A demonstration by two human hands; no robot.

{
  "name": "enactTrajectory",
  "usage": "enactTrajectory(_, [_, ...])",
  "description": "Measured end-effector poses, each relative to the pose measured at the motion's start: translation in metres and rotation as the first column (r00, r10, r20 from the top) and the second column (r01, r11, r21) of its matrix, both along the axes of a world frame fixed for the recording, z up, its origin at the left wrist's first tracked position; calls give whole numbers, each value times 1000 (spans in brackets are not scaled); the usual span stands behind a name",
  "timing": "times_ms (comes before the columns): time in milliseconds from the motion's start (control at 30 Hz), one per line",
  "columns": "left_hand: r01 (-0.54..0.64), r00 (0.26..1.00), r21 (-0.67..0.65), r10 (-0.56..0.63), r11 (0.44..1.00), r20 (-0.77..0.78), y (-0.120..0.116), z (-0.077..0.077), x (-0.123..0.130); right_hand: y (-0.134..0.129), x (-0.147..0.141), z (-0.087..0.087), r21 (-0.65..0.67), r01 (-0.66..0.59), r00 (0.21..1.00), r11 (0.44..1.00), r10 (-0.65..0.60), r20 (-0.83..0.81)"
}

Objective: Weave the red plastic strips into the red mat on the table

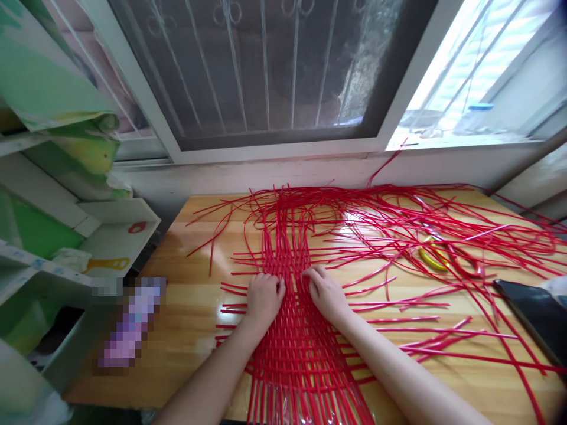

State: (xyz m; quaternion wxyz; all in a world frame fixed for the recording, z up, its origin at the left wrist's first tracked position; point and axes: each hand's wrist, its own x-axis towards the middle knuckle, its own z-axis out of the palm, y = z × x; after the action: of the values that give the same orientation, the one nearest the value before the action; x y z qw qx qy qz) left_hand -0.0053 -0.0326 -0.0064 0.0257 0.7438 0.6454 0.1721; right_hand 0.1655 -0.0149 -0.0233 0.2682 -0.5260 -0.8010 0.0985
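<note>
A panel of red plastic strips (301, 348), woven in a crisscross, lies on the wooden table before me. It is narrow at the far end and fans out toward me, with loose strip ends along both sides. My left hand (264, 298) rests on its left edge, fingers curled down on the strips. Across from it, my right hand (326, 295) lies at the right edge, its fingers bent and closed on the weave. A narrow band of weave shows between the hands. The fingertips are partly hidden, so the exact grip is hard to see.
Long loose red strips (376, 203) are heaped across the back and right of the table (177, 330). Yellow-handled scissors or pliers (434, 255) lie among them. A black flat object (531, 316) sits at right, a blurred-out packet (130, 324) at left. Shelves (119, 224) stand left; a window is behind.
</note>
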Motion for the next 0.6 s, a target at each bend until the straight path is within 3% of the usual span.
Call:
enactTrajectory(133, [23, 1000, 82, -23, 996, -2, -1, -6, 3, -1, -5, 4, 87, -13, 993, 996, 2, 122])
enactTrajectory(267, [-85, 996, 174, 77, 981, 53, -1, -5, -1, 3, -5, 7, 150, -43, 984, 988, 17, 175])
enactTrajectory(400, [-77, 995, 124, 69, 989, 66, 0, -6, -3, 8, -7, 7, 123, -92, 981, 988, 69, 179])
enactTrajectory(600, [-72, 997, 84, 69, 994, 35, 1, -7, -3, 7, -14, 9, 58, -44, 977, 997, 31, 212])
